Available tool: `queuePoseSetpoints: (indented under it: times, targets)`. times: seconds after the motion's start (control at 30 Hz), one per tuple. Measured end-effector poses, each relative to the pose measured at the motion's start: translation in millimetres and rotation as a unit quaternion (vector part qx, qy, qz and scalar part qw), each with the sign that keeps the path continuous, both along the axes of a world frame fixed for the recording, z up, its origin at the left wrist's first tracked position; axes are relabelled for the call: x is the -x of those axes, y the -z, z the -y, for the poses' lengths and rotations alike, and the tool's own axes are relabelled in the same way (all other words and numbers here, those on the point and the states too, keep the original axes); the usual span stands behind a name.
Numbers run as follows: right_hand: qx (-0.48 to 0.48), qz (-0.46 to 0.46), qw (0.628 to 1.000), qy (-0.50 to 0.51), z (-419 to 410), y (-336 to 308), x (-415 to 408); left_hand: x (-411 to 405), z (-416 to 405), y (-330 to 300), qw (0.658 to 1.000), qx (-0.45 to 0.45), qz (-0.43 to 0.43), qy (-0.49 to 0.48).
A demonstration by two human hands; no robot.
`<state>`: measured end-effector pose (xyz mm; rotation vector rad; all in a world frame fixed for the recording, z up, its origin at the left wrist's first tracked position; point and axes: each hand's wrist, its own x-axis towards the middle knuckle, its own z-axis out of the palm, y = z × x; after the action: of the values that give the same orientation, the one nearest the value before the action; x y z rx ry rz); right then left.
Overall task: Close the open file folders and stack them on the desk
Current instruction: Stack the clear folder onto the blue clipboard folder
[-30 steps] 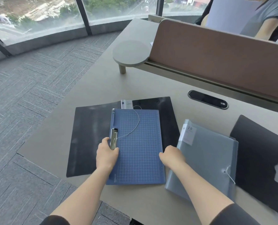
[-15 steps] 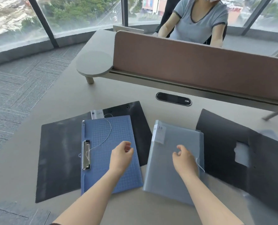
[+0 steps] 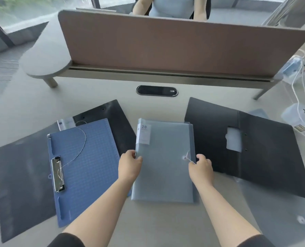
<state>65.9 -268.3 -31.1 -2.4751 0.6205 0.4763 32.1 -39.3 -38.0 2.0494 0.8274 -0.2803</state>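
Observation:
A translucent grey folder with a white "20" label lies closed in the middle of the desk. My left hand grips its left edge and my right hand grips its right edge by the string clasp. To the left, a blue clip folder with a metal clamp lies closed on top of an open black folder. A second open black folder lies spread flat to the right.
A brown divider panel on a raised shelf runs across the back, with a person seated beyond it. A black cable port sits in the desk. Clear plastic bags and cables lie at the right edge. A translucent sheet covers the near right.
Both hands left the blue clip folder and moved right onto the grey folder, taking hold of its two side edges. The view swung right and down.

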Motion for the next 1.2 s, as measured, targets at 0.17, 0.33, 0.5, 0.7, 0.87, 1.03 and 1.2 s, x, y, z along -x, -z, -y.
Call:
queuePoseSetpoints:
  times: [0.17, 0.33, 0.5, 0.7, 0.87, 1.03, 1.2]
  targets:
    - [-0.025, -0.022, 0.999, 0.042, 6, 3, -8, -8, 4, 0, 0.999, 0.002, -0.033, -0.028]
    - [-0.053, -0.015, 0.996, 0.067, 11, 5, -10, -14, 5, 0, 0.998, 0.018, -0.050, -0.041]
    - [-0.060, -0.005, 0.997, 0.047, 18, 7, -11, -12, 6, 1, 0.997, 0.029, -0.054, -0.056]
    - [-0.095, 0.042, 0.995, 0.011, -7, -8, -15, 0, -12, -16, 0.991, 0.057, 0.005, -0.124]
    - [-0.131, 0.049, 0.989, -0.050, -57, -10, -18, 21, -60, -34, 0.978, 0.039, 0.054, -0.199]
    - [-0.158, 0.038, 0.978, -0.133, -123, -12, -13, 60, -117, -39, 0.959, 0.005, 0.070, -0.275]
    - [-0.184, 0.026, 0.965, -0.187, -177, -10, -5, 93, -161, -34, 0.947, -0.020, 0.065, -0.315]
